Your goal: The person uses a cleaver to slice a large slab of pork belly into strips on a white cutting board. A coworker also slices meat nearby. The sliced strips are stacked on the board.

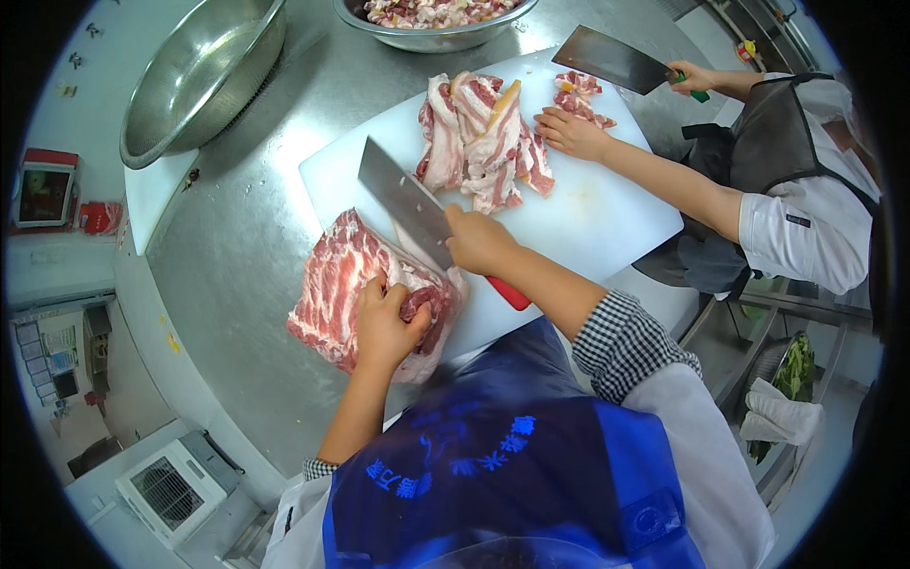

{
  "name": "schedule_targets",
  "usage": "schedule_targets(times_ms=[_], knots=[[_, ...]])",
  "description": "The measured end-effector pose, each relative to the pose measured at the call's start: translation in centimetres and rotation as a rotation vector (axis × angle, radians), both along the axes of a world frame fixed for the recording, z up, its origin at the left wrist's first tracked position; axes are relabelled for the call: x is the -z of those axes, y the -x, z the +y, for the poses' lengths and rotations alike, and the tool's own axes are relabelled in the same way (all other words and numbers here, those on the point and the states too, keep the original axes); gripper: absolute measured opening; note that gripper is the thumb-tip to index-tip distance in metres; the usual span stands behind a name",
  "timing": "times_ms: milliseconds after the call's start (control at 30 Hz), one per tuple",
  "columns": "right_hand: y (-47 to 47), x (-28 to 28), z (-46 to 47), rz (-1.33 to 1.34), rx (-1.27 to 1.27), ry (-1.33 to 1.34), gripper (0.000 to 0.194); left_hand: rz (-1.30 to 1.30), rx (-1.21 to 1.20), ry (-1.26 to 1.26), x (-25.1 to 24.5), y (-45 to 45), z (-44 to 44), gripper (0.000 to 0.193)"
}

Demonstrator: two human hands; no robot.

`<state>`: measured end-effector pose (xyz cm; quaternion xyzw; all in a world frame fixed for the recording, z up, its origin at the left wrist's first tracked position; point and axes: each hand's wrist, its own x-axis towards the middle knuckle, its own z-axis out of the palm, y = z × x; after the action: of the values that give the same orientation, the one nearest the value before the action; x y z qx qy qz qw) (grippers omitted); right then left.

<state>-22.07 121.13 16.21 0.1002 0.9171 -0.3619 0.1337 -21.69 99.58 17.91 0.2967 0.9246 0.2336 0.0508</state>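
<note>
A thick slab of raw pork belly (330,284) lies at the near left of the white cutting board (590,227), partly over the steel table. My left hand (387,320) presses on the slab, fingers curled over its upper face. In my right hand (478,238) is a cleaver (405,195) with a red handle (508,293). Its broad blade slants up to the left along the slab's right side, with small bits of meat stuck on it. Whether the edge is in the meat is hidden. Beyond the blade lie several long pork strips (473,135), heaped together.
A co-worker's hand (572,131) rests by cut pork pieces (579,99); their other hand (689,78) holds a green-handled cleaver (611,60) over the board's far edge. A steel bowl of chopped meat (434,35) and a perforated steel basin (206,78) stand on the steel table (220,284).
</note>
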Motion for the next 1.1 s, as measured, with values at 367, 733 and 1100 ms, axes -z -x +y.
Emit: schedule_targets(times_ms=[367, 733, 1100], knots=[[-9.5, -5.9, 1.0, -0.195, -0.181, -0.051, 0.024, -0.036, 0.138, 0.272, -2.7, -1.0, -0.2, 0.064], [-6.9, -2.8, -4.1, 0.000, -0.131, -0.022, 0.016, -0.123, 0.170, 0.213, -1.6, -0.8, -0.2, 0.071], [-12.9, -2.6, -2.5, -0.083, -0.154, -0.053, 0.017, -0.055, 0.081, 0.223, -1.3, -1.0, -0.5, 0.068]])
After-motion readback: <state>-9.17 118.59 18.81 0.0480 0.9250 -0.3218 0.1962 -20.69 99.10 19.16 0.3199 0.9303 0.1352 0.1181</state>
